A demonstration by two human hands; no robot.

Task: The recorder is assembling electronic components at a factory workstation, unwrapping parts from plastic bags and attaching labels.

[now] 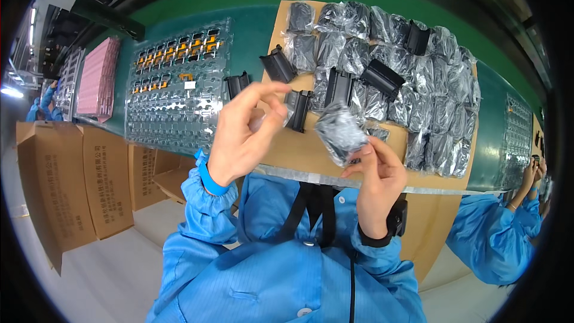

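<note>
My right hand (380, 182) pinches a clear plastic bag (339, 134) with a dark part inside, by its lower right corner, above the cardboard sheet. My left hand (246, 131) is raised to the left of it, fingers curled in toward the thumb; something pale and translucent shows between them, too little to name. Just beyond the left fingertips stands a bare black plastic housing (298, 110). More bare black housings lie around it: one at the left (238, 85), one farther back (278, 64), one in the middle (339, 88).
Rows of bagged black parts (439, 84) cover the cardboard sheet (293, 149), with loose housings (382, 78) on top. Left on the green bench are clear trays (173, 107) with orange-and-black components and a pink stack (99, 78). Cardboard boxes (72, 185) stand below; a co-worker's sleeve (493, 233) is at right.
</note>
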